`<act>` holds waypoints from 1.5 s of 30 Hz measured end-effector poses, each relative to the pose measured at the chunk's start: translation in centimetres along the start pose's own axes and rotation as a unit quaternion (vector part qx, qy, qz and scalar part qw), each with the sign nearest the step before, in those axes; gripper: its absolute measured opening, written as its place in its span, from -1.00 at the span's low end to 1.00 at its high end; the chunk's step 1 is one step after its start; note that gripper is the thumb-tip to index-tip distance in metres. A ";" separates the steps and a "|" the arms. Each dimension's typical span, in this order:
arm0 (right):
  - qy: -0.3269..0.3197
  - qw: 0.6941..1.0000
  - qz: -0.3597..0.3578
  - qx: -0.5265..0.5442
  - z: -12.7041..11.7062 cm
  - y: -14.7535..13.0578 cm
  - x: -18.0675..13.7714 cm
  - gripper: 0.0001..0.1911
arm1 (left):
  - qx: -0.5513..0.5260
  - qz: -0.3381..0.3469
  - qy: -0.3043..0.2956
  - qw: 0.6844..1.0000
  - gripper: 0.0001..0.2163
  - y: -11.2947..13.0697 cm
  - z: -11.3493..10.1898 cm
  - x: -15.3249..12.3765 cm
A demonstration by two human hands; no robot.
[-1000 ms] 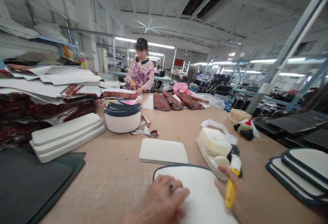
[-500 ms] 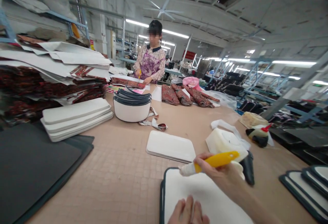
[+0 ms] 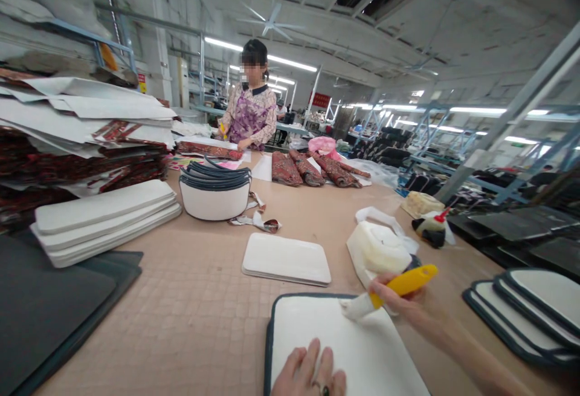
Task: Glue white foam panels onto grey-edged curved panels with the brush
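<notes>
My right hand (image 3: 401, 296) is closed round a brush (image 3: 389, 293) with a yellow handle and a pale head. The brush tip meets the upper part of a white panel (image 3: 362, 353) with dark edging, near its far edge. Flat on that panel, fingers extended, rests my left hand (image 3: 310, 372), a ring on one finger. Dark edges showing under the panel's left side suggest another piece beneath. Just beyond it lies a small stack of white boards (image 3: 286, 258). A whitish plastic container (image 3: 377, 251) stands behind my right hand, which partly hides it.
On the left are stacked white pads (image 3: 106, 208), dark sheets (image 3: 54, 305) and a pile of patterned material (image 3: 81, 118). Curved dark-rimmed pieces (image 3: 215, 193) stand mid-table. More edged panels (image 3: 534, 311) lie right, near a red-tipped bottle (image 3: 430, 228). A co-worker (image 3: 251, 100) stands across the table.
The brush has moved right along the panel's far edge with my right hand. My left hand stays flat on the panel. The whole view has shifted, with most things now further left.
</notes>
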State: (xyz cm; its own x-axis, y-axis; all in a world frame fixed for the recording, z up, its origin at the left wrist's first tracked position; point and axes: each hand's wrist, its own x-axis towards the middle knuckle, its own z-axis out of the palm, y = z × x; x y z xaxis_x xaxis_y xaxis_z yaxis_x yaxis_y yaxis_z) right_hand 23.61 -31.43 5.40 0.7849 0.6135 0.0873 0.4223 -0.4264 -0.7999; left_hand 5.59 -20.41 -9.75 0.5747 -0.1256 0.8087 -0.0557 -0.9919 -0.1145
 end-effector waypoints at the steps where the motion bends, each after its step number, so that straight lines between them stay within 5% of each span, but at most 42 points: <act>1: 0.031 0.999 0.013 -0.010 -1.6 1.2 -0.2 -0.76 | -0.020 0.008 -0.027 0.999 -0.90 -0.5 -0.7 0.5; 4: 0.100 0.993 0.037 -0.056 -5.1 3.2 -1.3 -0.76 | -0.141 -0.011 -0.152 0.978 -0.90 -2.5 -3.6 2.8; 6: 0.114 0.990 0.038 -0.076 -5.5 2.5 -2.4 -0.74 | -0.258 -0.066 -0.250 0.931 -0.84 -4.2 -5.8 4.8; 10: 0.013 0.999 0.006 -0.044 -1.7 -2.1 -5.1 -0.72 | -0.461 -0.226 -0.354 0.782 -0.62 -7.6 -8.5 7.8; 13: -0.098 0.995 -0.027 0.012 3.0 -5.4 -6.6 -0.74 | -0.533 -0.243 -0.365 0.723 -0.57 -8.7 -8.3 8.3; 17: -0.194 0.978 -0.060 0.051 7.2 -7.0 -7.3 -0.82 | -0.519 -0.252 -0.359 0.734 -0.55 -9.0 -7.6 8.0; 23: -0.197 0.979 -0.042 0.009 7.3 -6.6 -7.8 -0.83 | -0.529 -0.239 -0.357 0.732 -0.55 -8.9 -7.3 7.9; 29: -0.087 0.996 -0.009 -0.025 2.7 -3.5 -8.1 -0.79 | -0.553 -0.260 -0.354 0.708 -0.59 -8.4 -7.6 8.0; 37: 0.017 0.992 0.092 -0.079 -6.4 2.0 -8.5 -0.73 | -0.502 -0.264 -0.379 0.731 -0.64 -8.2 -8.0 8.7; 43: 0.140 0.986 0.086 -0.038 -9.0 3.2 -7.6 -0.62 | -0.556 -0.228 -0.377 0.705 -0.52 -9.0 -8.6 9.5; 45: 0.115 0.991 0.059 -0.024 -8.7 2.4 -5.9 -0.59 | -0.515 -0.228 -0.339 0.753 -0.55 -11.1 -8.0 9.4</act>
State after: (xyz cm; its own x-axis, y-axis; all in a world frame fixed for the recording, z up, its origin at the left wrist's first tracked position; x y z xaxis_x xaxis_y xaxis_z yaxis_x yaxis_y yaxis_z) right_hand 23.94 -41.85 8.11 0.9102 0.3922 0.1333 0.3388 -0.5199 -0.7842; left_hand 5.10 -10.75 3.73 0.9914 -0.0749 0.1070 -0.1296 -0.4618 0.8775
